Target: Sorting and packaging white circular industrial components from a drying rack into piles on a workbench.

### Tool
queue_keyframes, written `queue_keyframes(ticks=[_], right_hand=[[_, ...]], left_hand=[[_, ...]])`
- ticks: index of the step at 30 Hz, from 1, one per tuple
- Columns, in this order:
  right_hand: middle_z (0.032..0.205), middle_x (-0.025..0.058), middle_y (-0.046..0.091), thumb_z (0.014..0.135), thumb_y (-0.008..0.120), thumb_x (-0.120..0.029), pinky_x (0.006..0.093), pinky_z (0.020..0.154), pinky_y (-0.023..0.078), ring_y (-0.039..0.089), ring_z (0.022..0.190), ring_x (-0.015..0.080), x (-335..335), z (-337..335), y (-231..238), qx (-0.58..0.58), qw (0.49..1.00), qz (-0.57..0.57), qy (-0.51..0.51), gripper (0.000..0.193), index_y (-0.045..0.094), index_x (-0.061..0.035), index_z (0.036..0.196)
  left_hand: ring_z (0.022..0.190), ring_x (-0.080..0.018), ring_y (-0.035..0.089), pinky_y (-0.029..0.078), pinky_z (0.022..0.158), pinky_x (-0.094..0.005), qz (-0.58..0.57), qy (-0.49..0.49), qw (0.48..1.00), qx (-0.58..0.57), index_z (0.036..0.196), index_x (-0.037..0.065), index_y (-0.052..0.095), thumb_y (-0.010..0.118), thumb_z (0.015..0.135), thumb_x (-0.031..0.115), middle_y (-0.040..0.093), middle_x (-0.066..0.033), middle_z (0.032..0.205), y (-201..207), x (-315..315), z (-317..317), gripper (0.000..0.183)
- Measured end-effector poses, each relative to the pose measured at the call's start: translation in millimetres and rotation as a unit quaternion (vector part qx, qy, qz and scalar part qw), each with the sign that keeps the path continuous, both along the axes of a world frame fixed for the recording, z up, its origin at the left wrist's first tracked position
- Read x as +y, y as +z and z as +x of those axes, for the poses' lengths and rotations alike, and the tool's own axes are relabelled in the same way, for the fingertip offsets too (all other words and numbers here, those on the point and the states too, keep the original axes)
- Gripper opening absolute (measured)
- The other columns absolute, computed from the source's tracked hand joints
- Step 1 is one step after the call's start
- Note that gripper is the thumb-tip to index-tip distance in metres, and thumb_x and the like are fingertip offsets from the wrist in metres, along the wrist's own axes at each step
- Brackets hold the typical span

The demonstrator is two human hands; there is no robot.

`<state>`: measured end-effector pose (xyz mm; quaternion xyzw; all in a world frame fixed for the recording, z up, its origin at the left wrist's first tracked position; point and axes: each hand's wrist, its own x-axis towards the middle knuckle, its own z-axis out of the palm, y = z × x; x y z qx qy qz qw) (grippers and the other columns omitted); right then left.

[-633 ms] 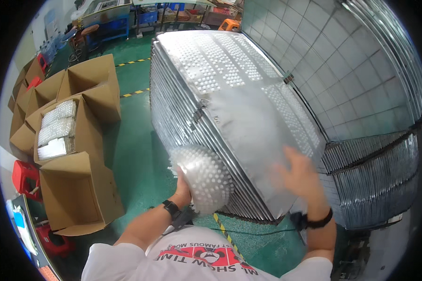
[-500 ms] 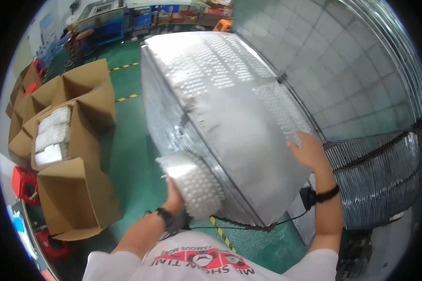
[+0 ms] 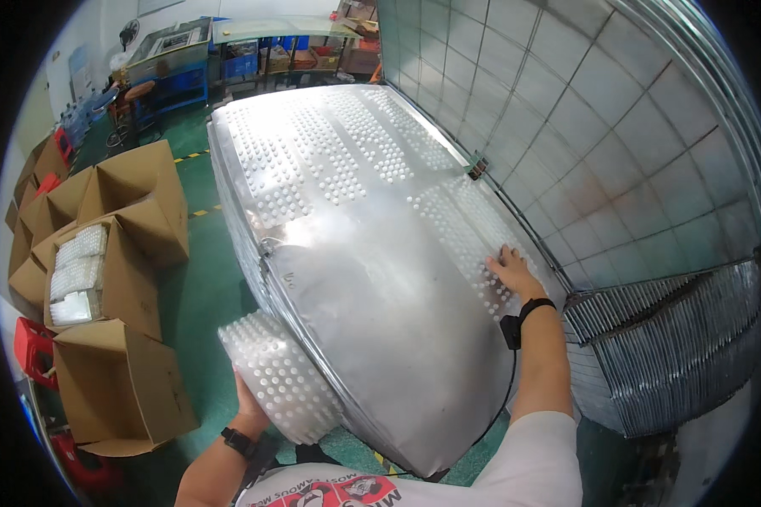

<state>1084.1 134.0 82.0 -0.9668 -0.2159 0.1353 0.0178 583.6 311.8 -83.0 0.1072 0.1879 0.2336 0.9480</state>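
Observation:
A bent stack of translucent sheets (image 3: 283, 380) with rows of round raised dots is held in my left hand (image 3: 250, 404), off the near left side of the silver-covered table (image 3: 355, 329). My left fingers wrap its outer edge and are partly hidden behind it. My right hand (image 3: 516, 275) reaches over the table's right side. Its fingers are apart and touch the near end of a strip of dotted sheet (image 3: 457, 224) lying there. More dotted sheets (image 3: 313, 139) lie side by side across the far half of the table.
On the left stand open cardboard boxes (image 3: 135, 380), one with stacks of dotted sheets (image 3: 78, 270) inside. Red stools (image 3: 35, 351) are beside them. A tall grid panel (image 3: 566, 110) rises along the table's right, with a ribbed metal rack (image 3: 676, 355) near it. A cable runs from my right wrist.
My view has shifted, so the table and boxes sit differently. My right hand has moved farther along the table onto the dotted strip. My left hand still holds the stack.

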Motion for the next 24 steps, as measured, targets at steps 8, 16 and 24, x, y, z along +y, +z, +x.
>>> queue_keyframes(ticks=[8,16,24], right_hand=[[0.141,0.0207,0.028,0.079,0.049,-0.063,0.053,0.1,0.029,0.031,0.126,0.0417,-4,-104,13,-0.011,0.993,-0.033,0.112,0.086,0.025,-0.0072,0.14],[0.131,0.0355,0.034,0.081,0.049,-0.058,0.0509,0.098,0.033,0.041,0.117,0.0478,20,-323,19,-0.051,0.975,-0.097,0.191,0.088,0.026,0.007,0.136],[0.131,0.0321,0.036,0.08,0.055,-0.055,0.0515,0.093,0.039,0.042,0.115,0.0481,46,-406,31,-0.02,0.983,-0.092,0.155,0.084,0.03,0.0016,0.136]], left_hand=[[0.127,-0.0316,0.037,0.029,0.106,-0.0484,0.059,-0.044,0.996,0.042,0.141,0.012,0.028,0.023,0.08,0.077,0.036,-0.0122,0.141,6,-11,4,0.089],[0.122,-0.0292,0.044,0.034,0.104,-0.0408,-0.003,-0.053,0.995,0.085,0.138,0.004,0.03,0.031,0.087,0.066,0.042,-0.015,0.135,-35,-23,12,0.081],[0.123,-0.028,0.043,0.035,0.103,-0.04,-0.028,-0.129,0.989,0.068,0.139,0.008,0.03,0.024,0.085,0.07,0.042,-0.0129,0.136,3,-23,-8,0.082]])
